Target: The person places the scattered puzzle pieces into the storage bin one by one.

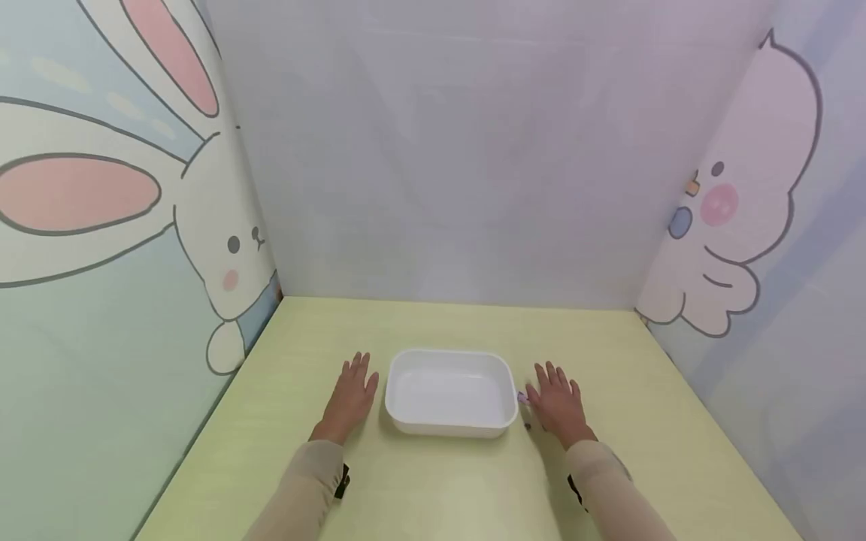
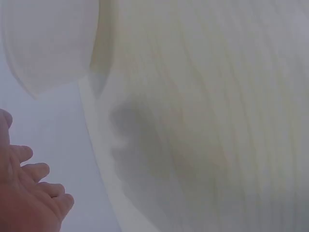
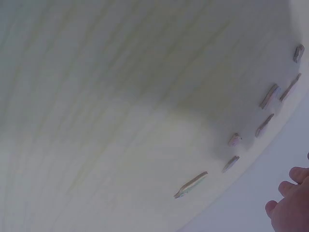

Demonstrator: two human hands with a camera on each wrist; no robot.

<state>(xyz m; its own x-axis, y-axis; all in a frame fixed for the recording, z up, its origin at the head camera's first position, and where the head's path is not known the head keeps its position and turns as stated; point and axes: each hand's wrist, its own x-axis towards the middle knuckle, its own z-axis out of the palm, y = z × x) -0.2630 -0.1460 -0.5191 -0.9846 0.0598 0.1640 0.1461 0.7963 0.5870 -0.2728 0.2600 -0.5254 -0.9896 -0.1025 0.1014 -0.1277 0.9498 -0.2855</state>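
Observation:
A white rectangular plastic tray (image 1: 446,432) sits on the pale yellow table between the two hands. My left hand (image 1: 350,402) is to the left of the tray, apart from it, with fingers extended and holding nothing. In the left wrist view the left hand (image 2: 31,188) shows near a corner of the tray (image 2: 50,48). To the right of the tray, my right hand (image 1: 560,406) is spread over several small flat pieces (image 3: 190,185). Its fingers (image 3: 287,188) stay apart from them in the right wrist view. One purplish piece (image 1: 522,397) shows beside the tray; the pieces' exact kind is unclear.
The yellow wood-grain table (image 1: 446,488) meets a plain pale back wall (image 1: 440,150). A side wall with a cartoon rabbit (image 1: 223,225) stands on the left, and one with a cartoon bird (image 1: 758,188) on the right.

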